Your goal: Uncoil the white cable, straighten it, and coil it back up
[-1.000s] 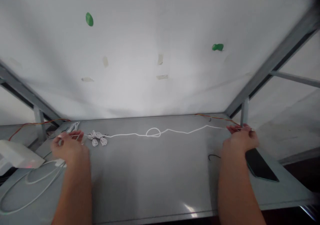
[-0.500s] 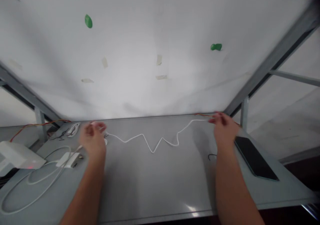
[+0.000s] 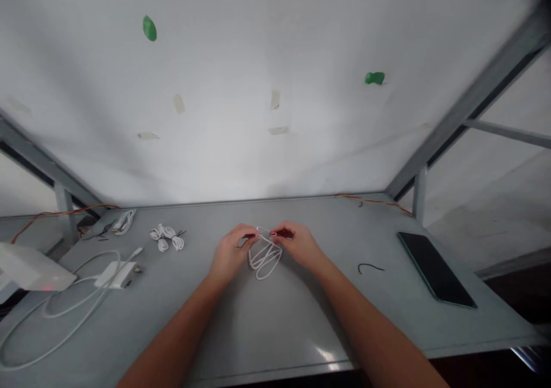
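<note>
A thin white cable (image 3: 267, 260) lies in loose, crossing loops on the grey table, in front of and below my two hands. My left hand (image 3: 230, 251) pinches one end of it between thumb and fingers. Close by on the right, my right hand (image 3: 297, 241) pinches the other end, where a small connector shows at the fingertips. A short gap separates the two hands. Left of them rests a white cable bundle (image 3: 167, 237) gathered with a dark tie. Right of my right arm lies a thin black tie (image 3: 370, 267).
A dark-screened phone or tablet (image 3: 437, 270) lies at the right. Toward the left are a white adapter (image 3: 117, 275) with its looped cord, a white box (image 3: 37, 267) with a red light, and another coiled cable (image 3: 124, 222). A white wall (image 3: 241, 164) closes off the back.
Both hands have come together from far apart to the middle. The cable, stretched out between them before, has dropped into loops on the table.
</note>
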`<state>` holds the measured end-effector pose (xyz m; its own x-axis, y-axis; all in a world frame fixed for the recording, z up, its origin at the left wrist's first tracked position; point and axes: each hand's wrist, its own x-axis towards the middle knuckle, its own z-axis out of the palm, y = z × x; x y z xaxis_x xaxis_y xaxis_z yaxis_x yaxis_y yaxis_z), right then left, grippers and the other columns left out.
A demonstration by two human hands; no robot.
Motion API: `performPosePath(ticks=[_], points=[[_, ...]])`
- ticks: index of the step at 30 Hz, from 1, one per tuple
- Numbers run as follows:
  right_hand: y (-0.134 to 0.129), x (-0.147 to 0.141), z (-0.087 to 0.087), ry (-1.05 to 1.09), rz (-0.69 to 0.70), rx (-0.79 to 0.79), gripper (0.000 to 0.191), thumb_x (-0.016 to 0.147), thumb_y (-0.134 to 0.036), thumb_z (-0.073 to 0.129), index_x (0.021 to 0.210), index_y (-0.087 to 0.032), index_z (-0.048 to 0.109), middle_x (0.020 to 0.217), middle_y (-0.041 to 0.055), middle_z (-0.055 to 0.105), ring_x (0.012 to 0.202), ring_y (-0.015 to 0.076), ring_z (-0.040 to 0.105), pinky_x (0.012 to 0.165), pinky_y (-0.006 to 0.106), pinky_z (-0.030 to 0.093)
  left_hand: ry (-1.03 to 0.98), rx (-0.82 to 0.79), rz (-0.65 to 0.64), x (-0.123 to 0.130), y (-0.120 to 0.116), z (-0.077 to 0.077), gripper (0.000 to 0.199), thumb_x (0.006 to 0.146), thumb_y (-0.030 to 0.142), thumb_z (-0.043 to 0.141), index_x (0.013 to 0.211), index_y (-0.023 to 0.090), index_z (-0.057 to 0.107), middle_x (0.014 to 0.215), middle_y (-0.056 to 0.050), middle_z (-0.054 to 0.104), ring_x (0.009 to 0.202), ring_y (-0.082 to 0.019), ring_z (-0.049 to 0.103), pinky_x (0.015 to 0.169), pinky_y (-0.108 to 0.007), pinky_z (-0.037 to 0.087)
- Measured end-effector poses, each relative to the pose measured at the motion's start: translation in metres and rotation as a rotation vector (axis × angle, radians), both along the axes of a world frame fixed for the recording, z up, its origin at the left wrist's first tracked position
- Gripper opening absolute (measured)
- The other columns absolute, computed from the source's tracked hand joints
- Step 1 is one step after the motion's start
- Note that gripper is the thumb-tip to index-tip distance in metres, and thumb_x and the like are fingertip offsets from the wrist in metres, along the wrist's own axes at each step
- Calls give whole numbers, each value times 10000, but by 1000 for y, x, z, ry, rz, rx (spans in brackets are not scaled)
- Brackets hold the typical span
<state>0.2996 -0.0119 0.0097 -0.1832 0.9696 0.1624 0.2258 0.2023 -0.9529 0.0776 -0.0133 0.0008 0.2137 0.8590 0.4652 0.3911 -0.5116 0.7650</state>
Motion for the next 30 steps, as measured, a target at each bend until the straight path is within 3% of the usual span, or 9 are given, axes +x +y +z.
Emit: performPosePath(ticks=[7, 24, 27, 30], points=[[-1, -5, 0, 97, -4, -42, 161, 763, -366, 791, 866, -242, 792, 883, 39, 805, 860, 248, 738, 871, 421, 562, -126, -53, -14, 4, -4, 2, 133, 939, 328, 685, 939, 235, 780, 973, -54, 796, 924, -226, 743, 883, -384, 610], [-2, -5, -1, 81, -6, -20, 161, 771, -379, 792, 864, -249, 780, 884, 36, 806, 857, 238, 746, 862, 410, 581, -130, -50, -59, 6, -8, 4, 111, 940, 326, 692, 932, 260, 781, 978, -64, 795, 922, -241, 744, 882, -405, 609], [0, -3, 0, 72, -43, -7, 170, 762, -380, 797, 858, -240, 781, 883, 43, 805, 849, 237, 744, 858, 407, 578, -125, -78, -3, 4, -4, 3, 138, 937, 375, 698, 942, 254, 763, 978, -55, 788, 948, -231, 738, 912, -388, 591], [7, 9, 2, 117, -174, -14, 211, 734, -398, 813, 832, -219, 758, 770, 41, 772, 733, 215, 726, 770, 371, 582, -180, -96, 148, -7, 4, 3, 264, 966, 480, 639, 1026, 236, 721, 1041, -69, 776, 972, -229, 745, 932, -383, 578]])
